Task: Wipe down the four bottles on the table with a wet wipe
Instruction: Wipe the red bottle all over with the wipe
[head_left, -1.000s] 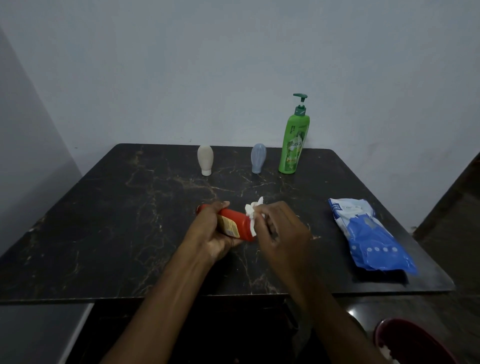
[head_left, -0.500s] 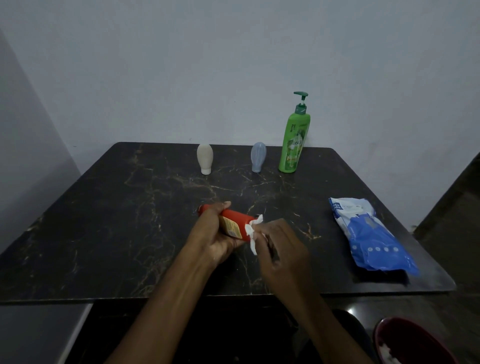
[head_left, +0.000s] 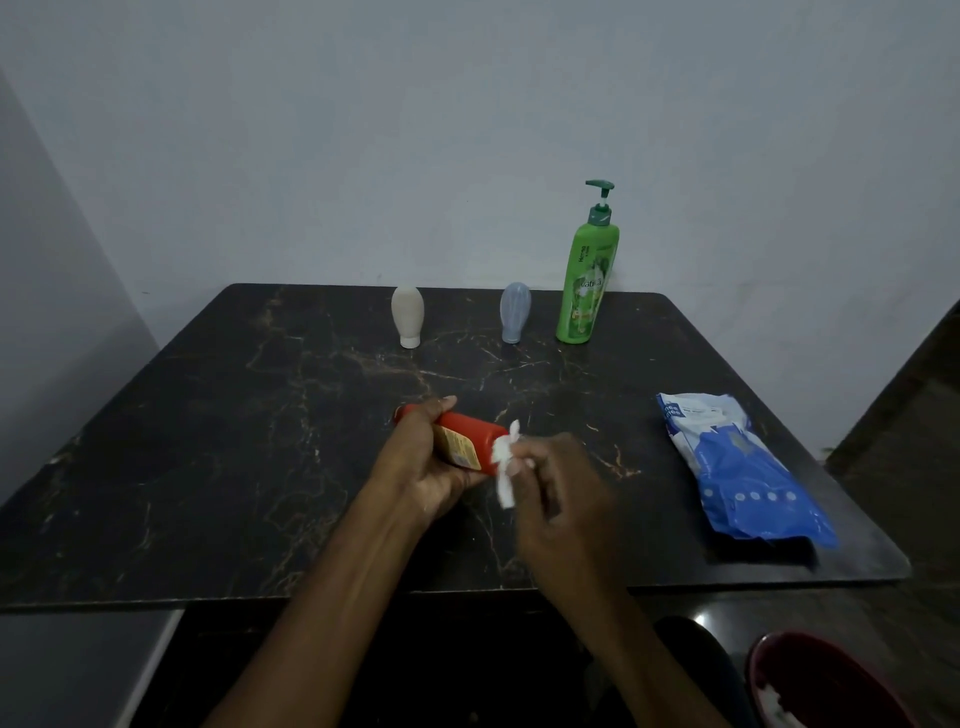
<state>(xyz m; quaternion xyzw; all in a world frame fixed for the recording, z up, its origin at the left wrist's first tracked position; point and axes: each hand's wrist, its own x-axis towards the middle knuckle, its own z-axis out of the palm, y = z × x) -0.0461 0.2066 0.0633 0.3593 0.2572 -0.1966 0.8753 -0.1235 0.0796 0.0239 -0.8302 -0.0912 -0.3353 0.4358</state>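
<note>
Still gripping the red bottle (head_left: 470, 436), left hand (head_left: 421, 467) holds steady; right hand (head_left: 566, 499) pinches the wipe (head_left: 505, 467), now lower.

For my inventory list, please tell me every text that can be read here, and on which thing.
"Vatika": green pump bottle, middle of label.
"Henna": same bottle, upper part, printed sideways.
Blue wipes pack: white print, too blurred to read.
Red bottle: yellow label, print too small.

Left hand (head_left: 423, 467) grips red bottle (head_left: 470, 441) sideways; right hand (head_left: 558, 486) pinches wet wipe (head_left: 504, 462) against its base end.
</note>
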